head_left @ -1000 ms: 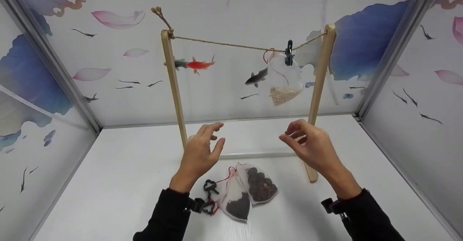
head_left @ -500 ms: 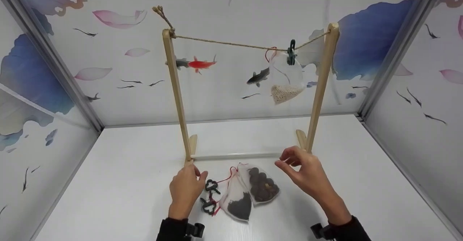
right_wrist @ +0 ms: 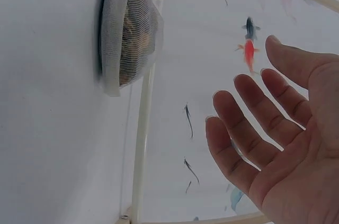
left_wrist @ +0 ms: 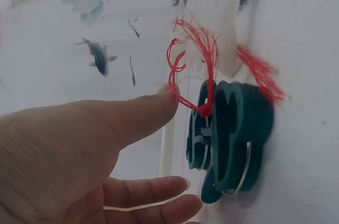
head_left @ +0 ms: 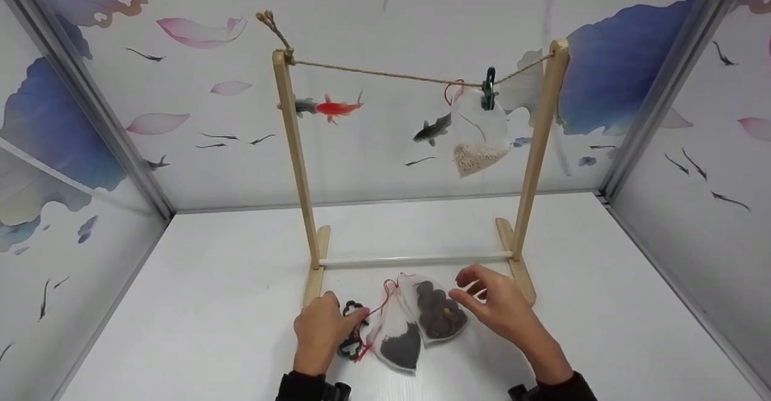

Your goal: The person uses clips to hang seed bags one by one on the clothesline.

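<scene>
My left hand (head_left: 322, 332) reaches beside two dark green clips (left_wrist: 254, 139) lying on the table, its thumb and fingers spread apart around them and holding nothing. Red drawstrings (left_wrist: 209, 54) trail over the clips. To their right lies a white mesh bag (head_left: 400, 353) with black grains at its bottom. Against it lies another mesh bag (head_left: 443, 317) filled with dark brown round pieces. My right hand (head_left: 497, 304) hovers by that second bag; the right wrist view shows its fingers loosely bent, palm bare, apart from the bag.
Behind stands a wooden frame (head_left: 295, 160) with a pale crossbar (head_left: 415, 261) low down and a rope (head_left: 379, 74) strung across its top. A dark green clip (head_left: 488, 91) holds a mesh bag of beige grains (head_left: 479, 157) on the rope's right part. Printed walls enclose the white table.
Both hands have come down and nearer from in front of the frame: the left to the green clips, the right toward the bag of brown pieces. The bags lie as before.
</scene>
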A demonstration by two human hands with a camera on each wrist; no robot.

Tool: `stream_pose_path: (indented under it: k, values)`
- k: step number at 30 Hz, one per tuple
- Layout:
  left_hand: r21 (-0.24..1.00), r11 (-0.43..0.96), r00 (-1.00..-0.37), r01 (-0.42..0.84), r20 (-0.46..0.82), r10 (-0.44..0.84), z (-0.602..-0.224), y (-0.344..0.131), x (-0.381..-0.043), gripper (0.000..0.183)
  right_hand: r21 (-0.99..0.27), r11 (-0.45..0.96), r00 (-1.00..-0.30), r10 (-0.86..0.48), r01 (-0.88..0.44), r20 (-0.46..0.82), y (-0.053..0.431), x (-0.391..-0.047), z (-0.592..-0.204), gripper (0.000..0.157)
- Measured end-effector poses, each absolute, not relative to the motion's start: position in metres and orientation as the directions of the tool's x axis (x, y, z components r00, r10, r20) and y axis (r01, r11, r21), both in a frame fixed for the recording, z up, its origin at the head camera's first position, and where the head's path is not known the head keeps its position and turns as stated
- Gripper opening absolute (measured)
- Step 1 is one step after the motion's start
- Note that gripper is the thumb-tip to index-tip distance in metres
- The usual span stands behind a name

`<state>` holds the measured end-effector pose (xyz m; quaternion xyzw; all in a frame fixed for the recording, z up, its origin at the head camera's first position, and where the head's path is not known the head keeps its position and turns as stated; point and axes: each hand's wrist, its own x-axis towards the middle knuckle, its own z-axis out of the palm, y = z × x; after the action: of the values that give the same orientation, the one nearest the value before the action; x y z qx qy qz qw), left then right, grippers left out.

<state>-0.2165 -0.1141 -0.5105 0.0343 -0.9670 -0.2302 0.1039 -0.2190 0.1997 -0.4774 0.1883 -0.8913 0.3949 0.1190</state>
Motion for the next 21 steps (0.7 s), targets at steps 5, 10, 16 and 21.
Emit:
stream_pose_path:
  k: [5,10,16,21]
  values:
    - [0.420,0.907,-0.983,-0.038,0.145,-0.108,-0.512,-0.109,-0.215,0.066,-0.668,0.620,-0.912,-0.273,-0.411,0.308,0.199,-0.219,-0.481,0.024]
    - [0.384,0.921,-0.988,-0.069,0.100,-0.116,-0.511,-0.105,-0.212,0.072,-0.675,0.624,-0.919,-0.284,-0.394,0.274,0.199,-0.219,-0.482,0.025]
    - [0.370,0.925,-0.990,-0.089,0.068,-0.123,-0.511,-0.101,-0.213,0.073,-0.676,0.648,-0.935,-0.287,-0.350,0.208,0.199,-0.219,-0.485,0.032]
    - [0.367,0.928,-0.991,-0.064,0.089,-0.104,-0.511,-0.101,-0.214,0.067,-0.673,0.660,-0.939,-0.293,-0.335,0.180,0.201,-0.221,-0.490,0.032]
